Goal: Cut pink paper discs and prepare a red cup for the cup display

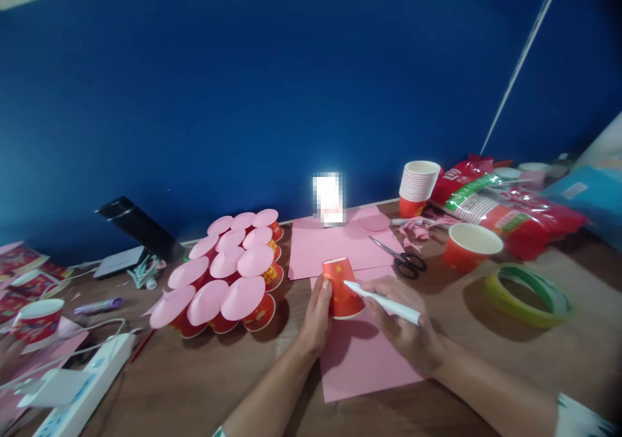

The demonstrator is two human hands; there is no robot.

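Observation:
An upside-down red paper cup (341, 288) stands on a pink paper sheet (369, 366). My left hand (315, 317) is closed round the cup's left side. A white pen (389, 302) is in my right hand (405, 320), its tip at the cup's wall near the upper right. Beyond the cup lie more pink sheets (335, 249) with a cut pink circle (373, 220) on them. Black-handled scissors (405, 262) rest at their right edge. To the left, several upturned red cups (260, 310) wear pink paper cones (243, 297).
At the right are an upright red cup (472, 248), a yellow-green tape roll (527, 297), a cup stack (418, 187), pink scraps (416, 231) and bagged cups (500, 207). A power strip (90, 385), purple tube (98, 306) and another person's hand (10, 356) are left. A blue wall (291, 87) stands behind.

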